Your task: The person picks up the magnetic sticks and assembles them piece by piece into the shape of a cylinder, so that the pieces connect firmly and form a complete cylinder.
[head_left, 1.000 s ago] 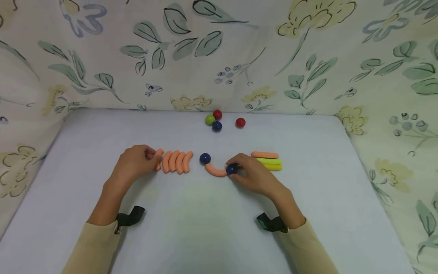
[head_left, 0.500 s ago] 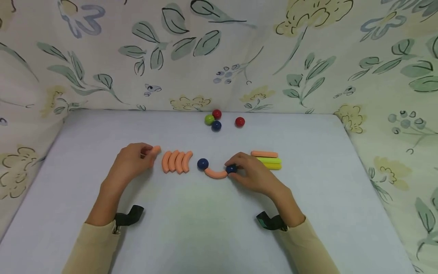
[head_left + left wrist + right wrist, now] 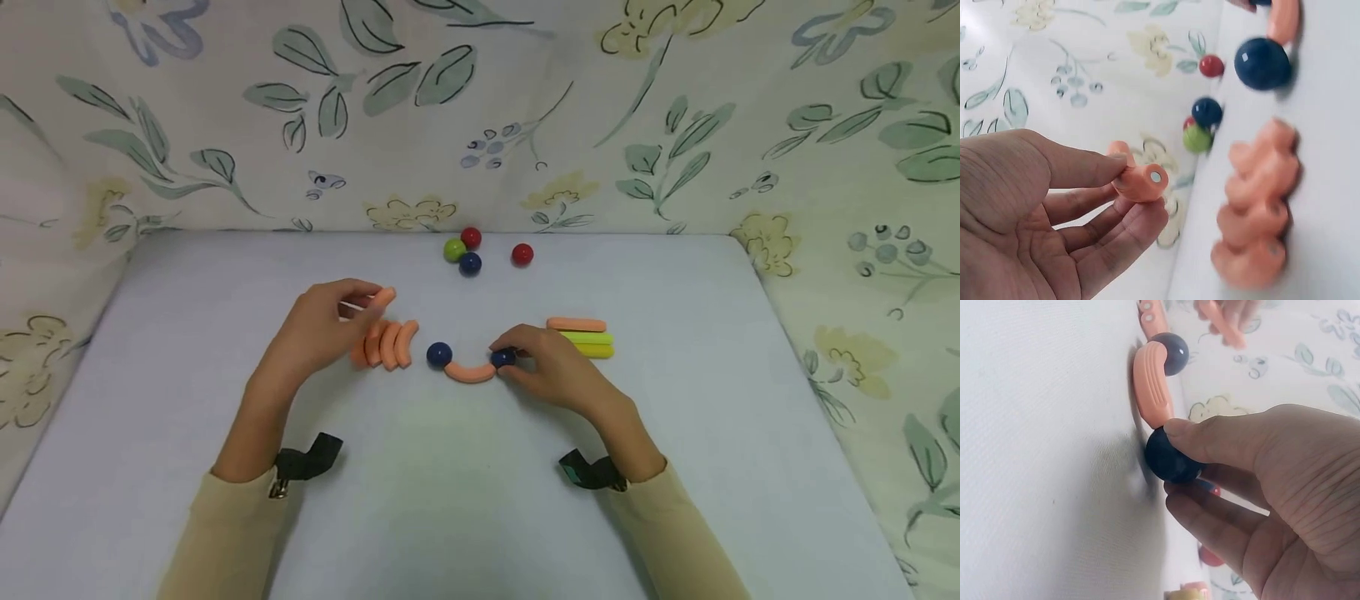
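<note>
My left hand pinches a curved orange rod between thumb and fingers, held up over the table; a small metallic disc shows in its end. Below it, several more curved orange rods lie side by side. My right hand grips a dark blue ball with thumb and fingertips. That ball meets one end of another curved orange rod, whose other end meets a second dark blue ball. Together they form a shallow arc on the white table.
At the back stand a green ball, a blue ball and a red ball in a cluster, with another red ball to their right. Straight orange and yellow rods lie beyond my right hand. Floral cloth hangs behind the table.
My left hand has lifted the curved orange rod from the left end of the row and carried it rightward above the others. The right hand stays on its ball; the left blue ball has shifted slightly.
</note>
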Demonstrator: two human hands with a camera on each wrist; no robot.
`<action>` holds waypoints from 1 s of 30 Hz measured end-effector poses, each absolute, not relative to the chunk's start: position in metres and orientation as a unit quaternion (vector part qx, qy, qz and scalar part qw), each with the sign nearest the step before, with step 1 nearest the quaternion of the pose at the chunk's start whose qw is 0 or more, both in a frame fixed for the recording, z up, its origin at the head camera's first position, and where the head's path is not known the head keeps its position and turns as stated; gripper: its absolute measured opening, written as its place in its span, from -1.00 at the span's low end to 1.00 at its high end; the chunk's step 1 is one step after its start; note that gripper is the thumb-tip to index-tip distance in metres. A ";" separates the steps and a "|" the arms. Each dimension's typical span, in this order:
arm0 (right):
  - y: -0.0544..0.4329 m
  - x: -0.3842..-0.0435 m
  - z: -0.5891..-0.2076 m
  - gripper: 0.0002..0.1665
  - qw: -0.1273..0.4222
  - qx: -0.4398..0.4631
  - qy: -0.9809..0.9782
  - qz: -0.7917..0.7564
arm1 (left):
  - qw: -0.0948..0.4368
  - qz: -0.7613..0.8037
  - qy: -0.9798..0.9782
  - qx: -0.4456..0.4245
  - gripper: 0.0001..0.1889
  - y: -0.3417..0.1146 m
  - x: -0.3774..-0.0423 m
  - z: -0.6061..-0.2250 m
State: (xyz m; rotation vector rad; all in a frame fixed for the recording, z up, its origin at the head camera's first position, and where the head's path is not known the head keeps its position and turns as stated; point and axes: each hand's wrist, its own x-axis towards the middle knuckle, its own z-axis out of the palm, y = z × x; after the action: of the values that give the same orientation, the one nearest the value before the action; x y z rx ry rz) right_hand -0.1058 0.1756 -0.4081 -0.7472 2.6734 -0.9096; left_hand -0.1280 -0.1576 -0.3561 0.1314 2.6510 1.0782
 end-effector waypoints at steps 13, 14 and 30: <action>0.168 -0.108 -0.412 -0.62 0.117 -0.264 0.901 -0.324 | 0.148 0.405 0.900 0.065 -0.55 -0.101 -0.151 -0.384; 0.167 -0.109 -0.412 -0.62 0.118 -0.266 0.901 -0.323 | 0.148 0.402 0.902 0.059 -0.56 -0.099 -0.149 -0.386; 0.176 -0.108 -0.408 -0.60 0.114 -0.255 0.907 -0.315 | 0.138 0.379 0.911 0.082 -0.62 -0.078 -0.146 -0.390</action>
State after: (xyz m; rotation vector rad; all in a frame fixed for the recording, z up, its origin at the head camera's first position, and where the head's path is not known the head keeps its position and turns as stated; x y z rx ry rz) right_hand -0.1083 0.1763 -0.4078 -0.7472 2.6591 -0.9248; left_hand -0.1457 -0.0781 -0.3900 0.2380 2.6351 1.0959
